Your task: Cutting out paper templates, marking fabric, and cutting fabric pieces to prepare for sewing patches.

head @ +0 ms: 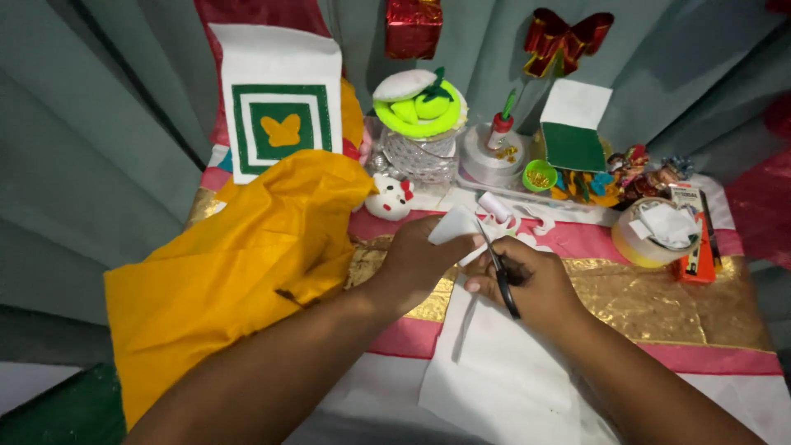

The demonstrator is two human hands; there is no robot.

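Fingers (482,284) of the right hand (535,288) gripped scissors (498,272); left hand (424,255) pinched white felt (453,224), mid-cut; next needed steady turning.

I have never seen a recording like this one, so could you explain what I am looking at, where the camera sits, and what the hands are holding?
No machine here: these are a person's two bare hands, filmed by a camera worn on the head and looking down. The right hand works a pair of scissors. The left hand holds a small white piece at the blades. Beneath lies a white sheet on a pink and gold cloth. To the left is a yellow fabric; craft supplies stand behind, including a roll of tape.
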